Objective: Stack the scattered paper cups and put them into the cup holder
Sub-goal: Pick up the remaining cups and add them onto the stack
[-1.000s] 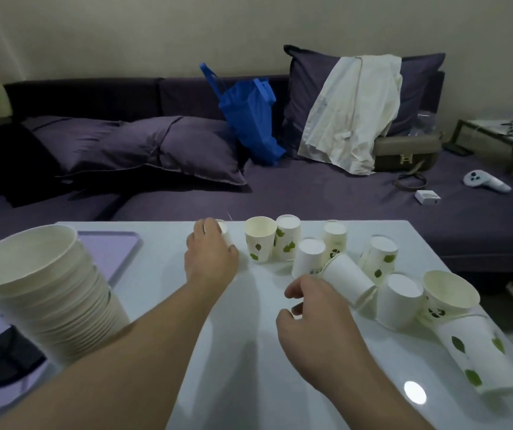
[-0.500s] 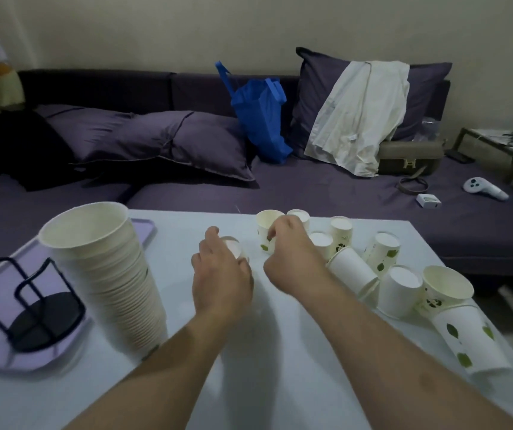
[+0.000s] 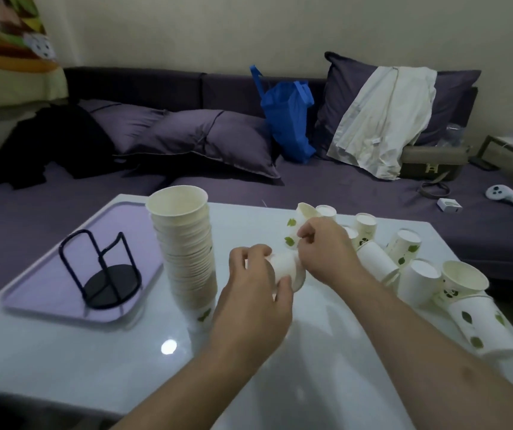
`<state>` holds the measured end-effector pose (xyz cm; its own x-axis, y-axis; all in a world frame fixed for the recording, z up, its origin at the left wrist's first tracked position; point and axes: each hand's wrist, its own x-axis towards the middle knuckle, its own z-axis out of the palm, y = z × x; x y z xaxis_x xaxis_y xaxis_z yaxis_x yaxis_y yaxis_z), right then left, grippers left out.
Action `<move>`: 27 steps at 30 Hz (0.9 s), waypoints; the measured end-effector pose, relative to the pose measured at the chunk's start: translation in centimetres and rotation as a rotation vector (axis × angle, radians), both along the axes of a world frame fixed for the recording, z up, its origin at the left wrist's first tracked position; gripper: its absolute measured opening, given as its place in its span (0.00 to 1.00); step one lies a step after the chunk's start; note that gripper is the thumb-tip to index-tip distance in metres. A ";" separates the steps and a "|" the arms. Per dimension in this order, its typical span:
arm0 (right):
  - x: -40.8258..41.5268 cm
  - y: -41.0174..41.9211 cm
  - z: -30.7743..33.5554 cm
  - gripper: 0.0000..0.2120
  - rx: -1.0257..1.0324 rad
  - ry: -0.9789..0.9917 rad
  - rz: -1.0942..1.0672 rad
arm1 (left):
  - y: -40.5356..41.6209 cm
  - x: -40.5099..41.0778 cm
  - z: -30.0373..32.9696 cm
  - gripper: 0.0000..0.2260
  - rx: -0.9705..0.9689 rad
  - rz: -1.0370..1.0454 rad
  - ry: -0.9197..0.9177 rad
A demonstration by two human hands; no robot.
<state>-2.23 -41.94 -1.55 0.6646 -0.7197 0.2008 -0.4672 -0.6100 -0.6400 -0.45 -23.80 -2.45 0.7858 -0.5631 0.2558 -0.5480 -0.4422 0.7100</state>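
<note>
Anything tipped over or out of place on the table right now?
Yes. Among the loose cups at the right, one leaf-print cup lies on its side near the table edge, and another plain cup is tipped over. The tall stack leans slightly. Nothing looks spilled.

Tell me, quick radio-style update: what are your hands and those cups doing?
Left hand grips a sideways cup. Right hand pinches a leaf-print cup beside it. Tall stack stands on table, cup holder empty. Nothing in the way.
</note>
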 end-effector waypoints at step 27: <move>-7.4 10.8 6.6 0.07 0.301 -0.627 -0.068 | 11.1 4.9 15.0 0.22 -0.342 0.103 -0.080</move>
<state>-9.66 -31.10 5.02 0.4406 -0.8399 0.3169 0.0147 -0.3462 -0.9381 4.43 -12.69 12.53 0.8037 -0.3532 0.4789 -0.5730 -0.2422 0.7829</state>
